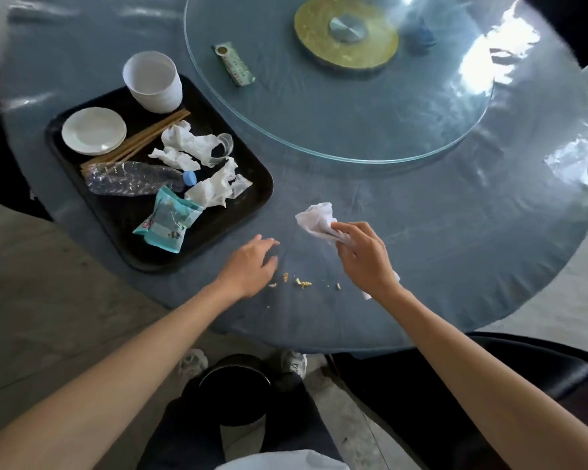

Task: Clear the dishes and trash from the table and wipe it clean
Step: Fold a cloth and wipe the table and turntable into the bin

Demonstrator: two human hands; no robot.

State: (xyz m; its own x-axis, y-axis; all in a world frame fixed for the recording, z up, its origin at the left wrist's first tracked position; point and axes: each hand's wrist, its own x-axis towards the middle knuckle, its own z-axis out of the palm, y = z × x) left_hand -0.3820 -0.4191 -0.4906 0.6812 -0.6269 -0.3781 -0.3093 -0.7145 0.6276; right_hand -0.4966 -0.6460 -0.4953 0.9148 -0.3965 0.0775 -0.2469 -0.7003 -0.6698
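Gripping a crumpled tissue (316, 218) in my right hand (365, 257), I hold it above the table (455, 232), near the crumbs (302, 283). My left hand (252, 264) rests flat, fingers relaxed, beside them. Left of it, the tray (123, 228) carries plates (94, 130), cups (153, 81), chopsticks (143, 135), a bottle (133, 179) and napkins (187, 147).

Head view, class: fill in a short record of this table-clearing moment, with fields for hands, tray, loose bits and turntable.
left hand: left hand open, low over the table beside the crumbs
right hand: right hand grips a tissue
tray: tray holds cup, plates, chopsticks, bottle, packet, napkins
turntable: turntable carries a wrapper
bin: bin on floor below
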